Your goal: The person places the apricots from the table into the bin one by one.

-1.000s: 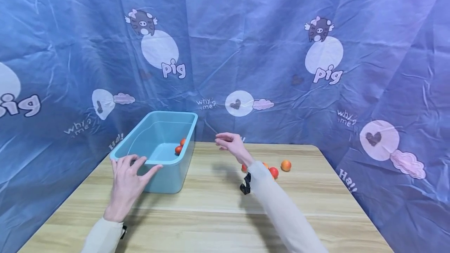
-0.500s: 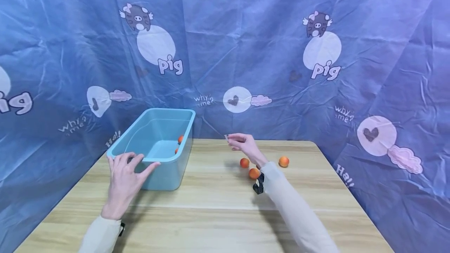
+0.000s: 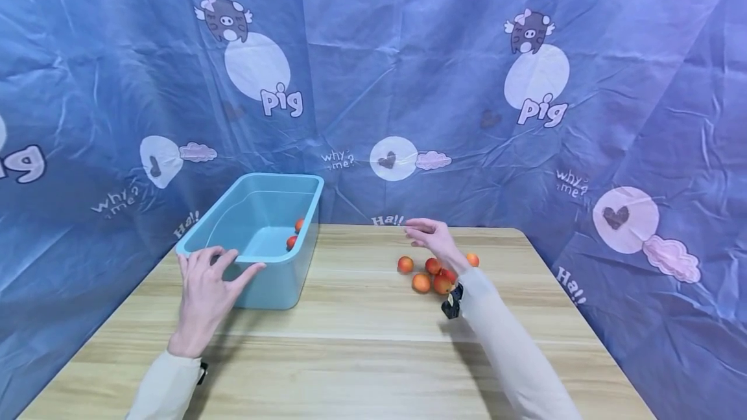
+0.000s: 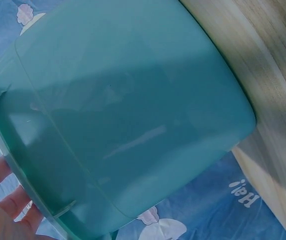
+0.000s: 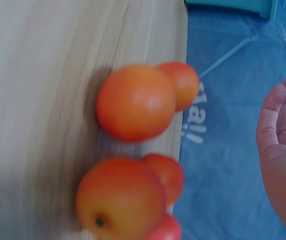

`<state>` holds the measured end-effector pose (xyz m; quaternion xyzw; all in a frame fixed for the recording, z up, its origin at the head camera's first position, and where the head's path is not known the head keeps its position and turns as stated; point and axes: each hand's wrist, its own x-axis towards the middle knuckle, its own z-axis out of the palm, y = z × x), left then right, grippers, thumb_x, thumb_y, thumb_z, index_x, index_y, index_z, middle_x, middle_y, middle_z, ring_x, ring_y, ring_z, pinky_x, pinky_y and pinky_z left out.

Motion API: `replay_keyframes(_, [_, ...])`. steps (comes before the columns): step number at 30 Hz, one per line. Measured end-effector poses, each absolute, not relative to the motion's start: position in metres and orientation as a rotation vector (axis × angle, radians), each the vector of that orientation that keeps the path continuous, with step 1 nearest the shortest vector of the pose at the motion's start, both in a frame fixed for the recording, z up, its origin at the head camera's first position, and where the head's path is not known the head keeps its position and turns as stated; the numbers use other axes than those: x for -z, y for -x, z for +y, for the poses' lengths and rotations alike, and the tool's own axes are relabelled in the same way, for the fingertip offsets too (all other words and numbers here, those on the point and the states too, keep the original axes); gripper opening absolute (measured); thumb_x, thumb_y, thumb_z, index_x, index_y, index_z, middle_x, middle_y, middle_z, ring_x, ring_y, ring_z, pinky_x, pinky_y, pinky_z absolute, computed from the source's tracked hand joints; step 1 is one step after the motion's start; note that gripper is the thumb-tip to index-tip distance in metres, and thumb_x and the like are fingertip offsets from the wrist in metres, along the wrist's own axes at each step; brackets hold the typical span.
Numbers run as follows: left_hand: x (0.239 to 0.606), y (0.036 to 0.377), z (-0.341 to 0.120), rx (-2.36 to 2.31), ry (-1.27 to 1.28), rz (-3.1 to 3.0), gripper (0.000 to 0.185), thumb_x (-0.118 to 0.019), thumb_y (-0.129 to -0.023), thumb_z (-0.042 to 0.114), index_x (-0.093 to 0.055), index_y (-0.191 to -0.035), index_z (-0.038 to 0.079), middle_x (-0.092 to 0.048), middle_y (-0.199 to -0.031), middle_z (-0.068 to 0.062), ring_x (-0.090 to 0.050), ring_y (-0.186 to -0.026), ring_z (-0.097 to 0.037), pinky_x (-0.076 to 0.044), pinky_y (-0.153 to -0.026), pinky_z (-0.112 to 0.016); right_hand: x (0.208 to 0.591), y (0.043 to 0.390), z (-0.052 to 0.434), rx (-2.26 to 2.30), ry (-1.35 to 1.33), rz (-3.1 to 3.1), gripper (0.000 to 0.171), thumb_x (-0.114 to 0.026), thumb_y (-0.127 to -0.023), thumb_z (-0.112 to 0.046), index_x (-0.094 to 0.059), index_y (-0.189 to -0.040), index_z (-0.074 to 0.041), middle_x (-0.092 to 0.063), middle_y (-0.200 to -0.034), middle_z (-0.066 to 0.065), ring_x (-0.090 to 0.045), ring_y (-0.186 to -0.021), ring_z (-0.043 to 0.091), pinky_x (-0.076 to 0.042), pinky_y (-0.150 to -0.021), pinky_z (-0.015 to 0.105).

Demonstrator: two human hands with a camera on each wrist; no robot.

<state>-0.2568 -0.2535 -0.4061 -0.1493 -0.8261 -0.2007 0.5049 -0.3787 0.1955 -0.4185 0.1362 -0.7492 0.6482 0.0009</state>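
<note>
My left hand [image 3: 204, 287] grips the front rim of a light blue plastic bin [image 3: 274, 284], its fingers over the edge and its thumb on the near side. In the left wrist view, the fingers [image 4: 14, 202] lie along the rim and the bin's wall [image 4: 113, 130] fills most of the picture. Two red-orange round fruits [image 3: 292, 242] lie inside, by the right wall. My right hand [image 3: 434, 238] hovers above a cluster of several orange-red round fruits [image 3: 421, 282], holding nothing. The right wrist view shows its loosely bent fingers [image 5: 270, 117] apart from the fruits [image 5: 135, 102].
The bin and fruits stand on a light wood-grain table [image 3: 350, 368]. A blue printed cloth [image 3: 362, 83] hangs behind and along both sides. A single orange fruit [image 3: 472, 260] sits just right of the cluster, partly behind the right forearm.
My right hand has moved right, away from the bin and over the fruit cluster, with nothing held. My left hand stays on the rim. The head view has tilted down slightly.
</note>
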Motion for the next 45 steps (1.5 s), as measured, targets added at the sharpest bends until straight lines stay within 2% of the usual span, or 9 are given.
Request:
replay_keyframes(8, [0.407, 0.257, -0.253, 0.496, 0.362, -1.973, 0.078, -0.051, -0.082, 0.077, -0.071, -0.091, 0.002, -0.061, -0.089, -0.023, -0.052, -0.088, -0.044, -0.017, -0.100, -0.081, 0.421, 0.377, 0.219, -2.072, -0.382, -2.331, 0.044, -0.069, -0.092, -0.019, -0.058, -0.129, 0.002, -0.070, -0.118, 0.002, -0.068, -0.102, 0.008, -0.049, -0.100, 0.050])
replay_keyframes(16, [0.408, 0.257, -0.256, 0.491, 0.361, -1.993, 0.075, -0.057, -0.080, 0.075, -0.071, -0.091, 0.002, -0.061, -0.090, -0.023, -0.051, -0.088, -0.043, -0.022, -0.099, -0.078, 0.418, 0.377, 0.239, -2.089, -0.268, -2.320, 0.047, -0.071, -0.091, -0.018, -0.057, -0.130, 0.003, -0.072, -0.103, -0.010, -0.068, -0.095, 0.006, -0.056, -0.086, 0.031])
replay_keyframes(19, [0.408, 0.257, -0.256, 0.485, 0.366, -1.989, 0.064, -0.073, -0.074, 0.064, -0.071, -0.091, 0.002, -0.061, -0.090, -0.023, -0.051, -0.088, -0.044, -0.023, -0.097, -0.078, 0.418, 0.377, 0.249, -2.103, -0.251, -2.308, 0.050, -0.070, -0.092, -0.017, -0.053, -0.133, 0.006, -0.072, -0.103, -0.010, -0.067, -0.096, 0.004, -0.056, -0.084, 0.027])
replay_keyframes(22, [0.408, 0.257, -0.256, 0.484, 0.372, -1.990, 0.054, -0.086, -0.064, 0.045, -0.071, -0.092, 0.002, -0.060, -0.090, -0.022, -0.051, -0.088, -0.044, -0.022, -0.098, -0.078, 0.419, 0.375, 0.259, -2.082, -0.236, -2.325, 0.049, -0.070, -0.092, -0.019, -0.054, -0.133, 0.004, -0.071, -0.108, -0.006, -0.067, -0.098, 0.006, -0.056, -0.084, 0.026])
replay_keyframes(23, [0.408, 0.257, -0.256, 0.486, 0.373, -1.991, 0.052, -0.088, -0.061, 0.040, -0.071, -0.092, 0.002, -0.060, -0.090, -0.022, -0.051, -0.088, -0.044, -0.022, -0.098, -0.078, 0.419, 0.375, 0.263, -2.075, -0.231, -2.334, 0.050, -0.070, -0.092, -0.020, -0.055, -0.133, 0.003, -0.071, -0.109, -0.007, -0.067, -0.102, 0.010, -0.056, -0.085, 0.026])
replay_keyframes(26, [0.408, 0.257, -0.256, 0.486, 0.376, -1.992, 0.051, -0.088, -0.060, 0.038, -0.071, -0.092, 0.002, -0.060, -0.089, -0.022, -0.051, -0.088, -0.044, -0.021, -0.099, -0.078, 0.420, 0.373, 0.272, -2.050, -0.225, -2.365, 0.053, -0.071, -0.092, -0.022, -0.053, -0.135, 0.003, -0.070, -0.111, -0.008, -0.066, -0.105, 0.012, -0.055, -0.085, 0.025])
replay_keyframes(31, [0.407, 0.257, -0.256, 0.485, 0.373, -2.001, 0.051, -0.087, -0.061, 0.039, -0.071, -0.092, 0.002, -0.061, -0.091, -0.023, -0.051, -0.088, -0.044, -0.021, -0.099, -0.078, 0.419, 0.369, 0.282, -2.018, -0.200, -2.382, 0.055, -0.069, -0.092, -0.020, -0.049, -0.137, 0.006, -0.070, -0.104, -0.015, -0.066, -0.095, 0.002, -0.054, -0.078, 0.020])
replay_keyframes(39, [0.405, 0.257, -0.254, 0.477, 0.378, -1.990, 0.052, -0.089, -0.058, 0.037, -0.071, -0.091, 0.001, -0.061, -0.089, -0.023, -0.050, -0.087, -0.044, -0.020, -0.099, -0.078, 0.421, 0.366, 0.297, -1.975, -0.165, -2.418, 0.053, -0.068, -0.093, -0.019, -0.049, -0.136, 0.006, -0.068, -0.101, -0.020, -0.064, -0.095, -0.002, -0.053, -0.085, 0.030])
replay_keyframes(45, [0.404, 0.256, -0.254, 0.478, 0.379, -1.985, 0.053, -0.089, -0.057, 0.038, -0.072, -0.091, 0.001, -0.061, -0.089, -0.023, -0.051, -0.087, -0.044, -0.021, -0.099, -0.078, 0.426, 0.360, 0.310, -1.902, -0.214, -2.475, 0.049, -0.066, -0.095, -0.019, -0.051, -0.135, 0.005, -0.066, -0.106, -0.017, -0.063, -0.102, 0.002, -0.051, -0.090, 0.033])
